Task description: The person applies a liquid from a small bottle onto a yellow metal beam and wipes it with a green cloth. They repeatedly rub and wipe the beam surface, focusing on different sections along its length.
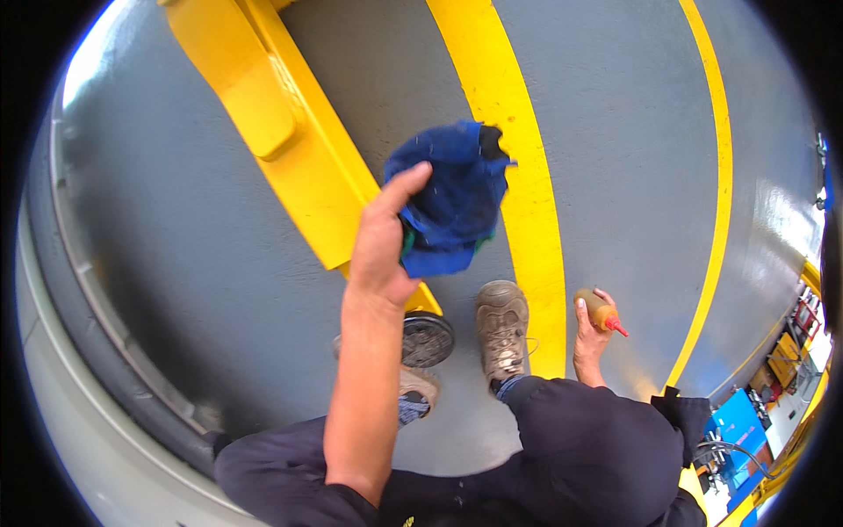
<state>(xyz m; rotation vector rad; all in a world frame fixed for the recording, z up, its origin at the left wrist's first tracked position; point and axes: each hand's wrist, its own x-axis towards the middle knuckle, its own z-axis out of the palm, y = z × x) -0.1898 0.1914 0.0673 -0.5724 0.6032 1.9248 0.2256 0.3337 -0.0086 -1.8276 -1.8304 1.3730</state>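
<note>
A bunched blue cloth point(448, 193), dark and stained in its middle, is held up by my left hand point(386, 237). The thumb presses on its near face, and the other fingers are hidden behind it. Beyond the cloth stands a yellow steel arm point(290, 149) with a round black pad point(428, 339) at its end, low by my feet. Over by my right knee, my right hand point(590, 338) is wrapped round a squeeze bottle point(597, 307) of amber-brown colour. Its red nozzle point(617, 326) points to the right and slightly down.
Grey painted floor point(615, 176) carries a broad yellow stripe point(518, 176) and a thinner yellow line point(722, 176). A pale vehicle body point(53, 378) curves along the left. My brown shoe point(502, 329) stands beside the pad. At lower right are a blue box-like object point(738, 426) and cluttered equipment.
</note>
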